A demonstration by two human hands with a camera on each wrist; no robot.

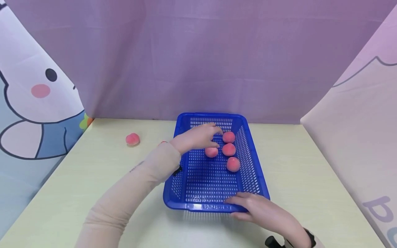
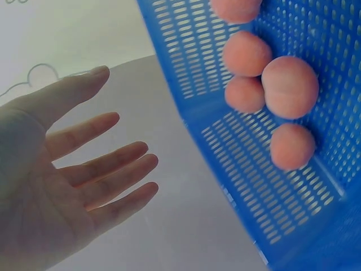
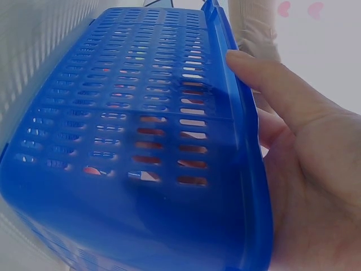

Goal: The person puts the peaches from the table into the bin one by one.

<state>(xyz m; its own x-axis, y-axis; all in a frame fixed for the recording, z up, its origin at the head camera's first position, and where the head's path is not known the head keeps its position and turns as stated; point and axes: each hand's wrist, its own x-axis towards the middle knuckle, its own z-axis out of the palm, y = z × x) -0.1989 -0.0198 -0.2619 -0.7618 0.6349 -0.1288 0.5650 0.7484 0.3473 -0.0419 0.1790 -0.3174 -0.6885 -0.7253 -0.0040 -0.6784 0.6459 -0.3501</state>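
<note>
A blue plastic basket (image 1: 214, 207) with slotted walls stands on the table and holds several pink, fuzzy peaches (image 1: 233, 164), most of them toward its right side and far end. My left hand (image 1: 201, 136) hovers over the basket's far half, thumb and fingers apart. In the left wrist view, the left hand (image 2: 84, 175) has its palm showing, fingers stretched out and nothing in them. At the near right corner, my right hand (image 1: 258, 210) grips the basket rim. The right wrist view shows the thumb of the right hand (image 3: 304, 135) against the rim's outside; its other fingers are mostly hidden.
One peach (image 1: 132, 139) lies on the pale table (image 1: 102, 162) left of the basket. Another peach (image 1: 163, 142) is mostly hidden behind the left sleeve. A purple cloth (image 1: 198, 62) hangs behind the table, and printed cloths flank both sides.
</note>
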